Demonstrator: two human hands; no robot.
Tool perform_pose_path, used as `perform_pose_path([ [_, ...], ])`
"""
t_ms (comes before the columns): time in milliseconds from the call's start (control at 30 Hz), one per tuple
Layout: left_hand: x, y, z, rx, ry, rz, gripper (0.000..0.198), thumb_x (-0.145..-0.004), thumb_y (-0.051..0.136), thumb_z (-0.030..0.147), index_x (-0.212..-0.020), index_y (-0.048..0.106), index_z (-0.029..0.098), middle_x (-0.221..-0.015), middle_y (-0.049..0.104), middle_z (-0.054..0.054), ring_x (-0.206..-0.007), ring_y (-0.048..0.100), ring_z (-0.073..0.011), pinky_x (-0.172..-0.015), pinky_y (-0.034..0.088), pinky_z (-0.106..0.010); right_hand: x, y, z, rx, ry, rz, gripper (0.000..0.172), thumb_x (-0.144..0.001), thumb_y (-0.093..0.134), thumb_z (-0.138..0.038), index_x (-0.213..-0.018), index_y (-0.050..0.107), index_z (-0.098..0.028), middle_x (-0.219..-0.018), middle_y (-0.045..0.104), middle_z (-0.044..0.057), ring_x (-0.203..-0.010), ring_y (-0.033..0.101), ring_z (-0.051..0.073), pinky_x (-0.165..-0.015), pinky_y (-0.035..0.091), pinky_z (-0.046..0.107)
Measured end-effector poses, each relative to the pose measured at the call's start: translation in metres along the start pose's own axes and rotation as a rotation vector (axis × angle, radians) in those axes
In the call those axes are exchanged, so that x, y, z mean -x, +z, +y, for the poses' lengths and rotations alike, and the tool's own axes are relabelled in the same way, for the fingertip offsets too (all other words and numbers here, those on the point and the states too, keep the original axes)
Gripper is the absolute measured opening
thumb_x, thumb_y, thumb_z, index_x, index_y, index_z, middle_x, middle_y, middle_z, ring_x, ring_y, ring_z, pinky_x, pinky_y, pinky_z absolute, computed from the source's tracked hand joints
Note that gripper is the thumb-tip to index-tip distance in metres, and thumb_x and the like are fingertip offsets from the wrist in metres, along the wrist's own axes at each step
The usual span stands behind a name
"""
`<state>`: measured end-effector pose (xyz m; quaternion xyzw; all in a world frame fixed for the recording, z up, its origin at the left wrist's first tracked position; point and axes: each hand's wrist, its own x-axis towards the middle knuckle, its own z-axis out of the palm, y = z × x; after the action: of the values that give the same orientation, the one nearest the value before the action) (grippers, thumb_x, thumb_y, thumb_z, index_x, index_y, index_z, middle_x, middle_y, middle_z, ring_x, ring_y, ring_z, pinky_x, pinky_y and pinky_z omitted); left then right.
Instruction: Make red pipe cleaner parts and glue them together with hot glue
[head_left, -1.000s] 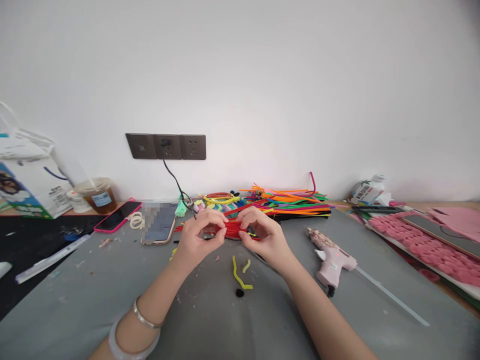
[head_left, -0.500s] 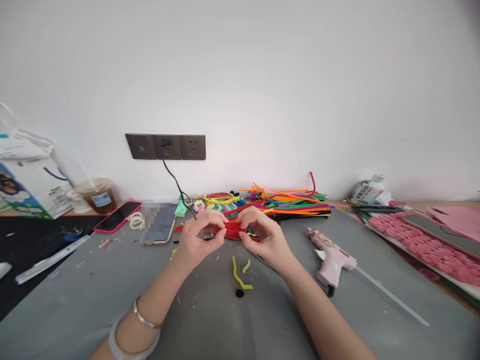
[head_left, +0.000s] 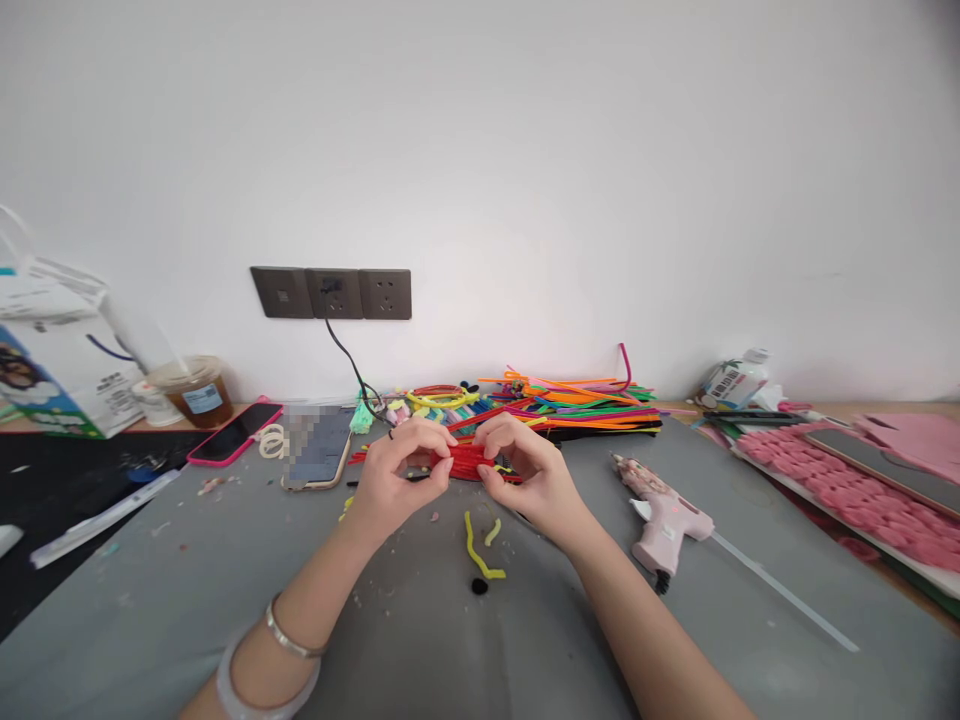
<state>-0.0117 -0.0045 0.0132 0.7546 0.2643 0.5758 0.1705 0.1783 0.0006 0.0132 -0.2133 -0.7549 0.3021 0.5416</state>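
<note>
Both hands are raised side by side above the middle of the table, thumbs and fingertips curled toward each other. A red pipe cleaner [head_left: 470, 458] spans the small gap between them; its outline merges with the red ones behind. One end is pinched by my left hand [head_left: 401, 470], which has bracelets at the wrist. At the other end, my right hand [head_left: 532, 475] pinches in the same way. Below lie a bent yellow pipe cleaner piece [head_left: 477, 555], a shorter yellow piece [head_left: 493, 532] and a black pompom [head_left: 479, 587].
Behind my hands is a pile of colourful pipe cleaners [head_left: 585, 410]. A pink glue gun [head_left: 667, 520] with a glue stick lies right. Two phones, one pink-edged [head_left: 236, 435] and one blurred [head_left: 319, 450], lie left near a drink cup [head_left: 193, 390]. Pink fluffy material [head_left: 847, 480] is far right.
Almost nothing differs. My hands keep their place and pinch, with only a slight shift of the red pipe cleaner between the fingertips.
</note>
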Motion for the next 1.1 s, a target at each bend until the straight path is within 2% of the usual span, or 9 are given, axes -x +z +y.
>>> perform_pose_path([
  [167,0.0009,0.0005,-0.0012,0.007,-0.010,0.000,0.014,-0.080,0.060,0.005,-0.080,0.061,0.019,-0.087,0.066,-0.006,-0.080,0.065,-0.0152,-0.064,0.055,-0.023,0.0009,0.0014,0.0018,-0.008,0.003,0.001,0.019,-0.082,0.060,-0.006,-0.082,0.052,-0.023,-0.088,0.055,0.003,-0.085,0.056,0.018,-0.074,0.048,0.031],
  [367,0.0019,0.0009,-0.0028,0.019,-0.021,0.012,0.014,-0.081,0.060,0.005,-0.080,0.060,0.020,-0.087,0.066,-0.005,-0.085,0.065,-0.0160,-0.067,0.056,-0.024,0.0045,0.0024,0.0066,-0.095,0.075,0.037,0.023,-0.084,0.062,-0.010,-0.100,0.054,-0.025,-0.093,0.054,0.002,-0.082,0.057,0.016,-0.075,0.050,0.031],
  [1100,0.0016,0.0010,-0.0007,0.001,-0.003,0.023,0.015,-0.079,0.061,0.005,-0.080,0.061,0.020,-0.087,0.067,-0.007,-0.083,0.065,-0.0162,-0.061,0.057,-0.022,0.0050,0.0025,0.0086,-0.181,0.165,0.011,0.011,-0.087,0.065,-0.020,-0.094,0.057,-0.023,-0.093,0.054,0.003,-0.086,0.056,0.017,-0.078,0.049,0.030],
])
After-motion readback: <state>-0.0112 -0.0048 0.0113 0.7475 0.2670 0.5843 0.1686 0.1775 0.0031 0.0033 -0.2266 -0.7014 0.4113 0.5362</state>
